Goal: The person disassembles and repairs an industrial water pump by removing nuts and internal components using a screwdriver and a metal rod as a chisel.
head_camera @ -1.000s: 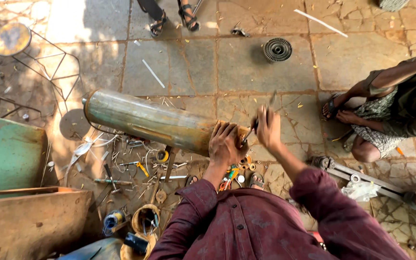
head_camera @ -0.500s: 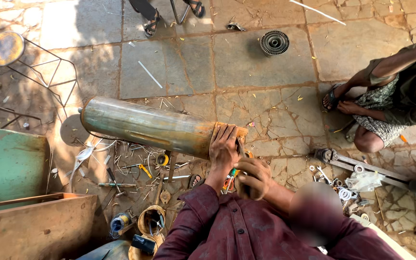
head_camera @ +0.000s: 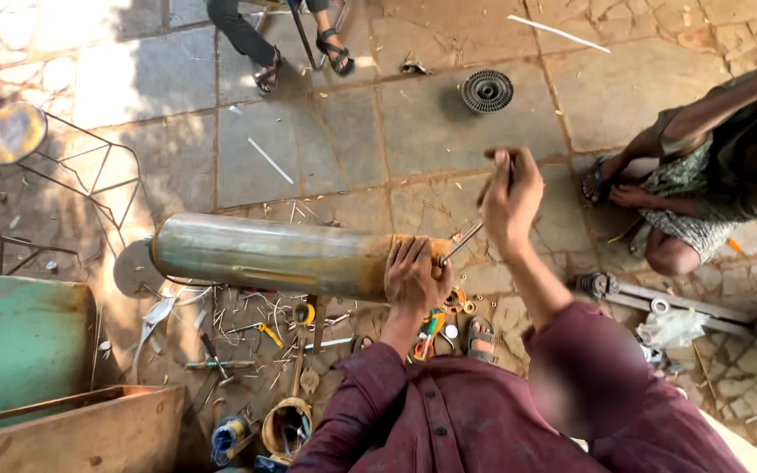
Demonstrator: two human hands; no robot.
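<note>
We count one metal cylinder (head_camera: 273,256), one slim rod (head_camera: 464,238), one round ribbed disc (head_camera: 487,91), and two hands: left (head_camera: 413,273), right (head_camera: 510,197).

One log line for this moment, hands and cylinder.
left hand: flat on metal cylinder end | right hand: raised, gripping thin metal tool | cylinder: horizontal
</note>
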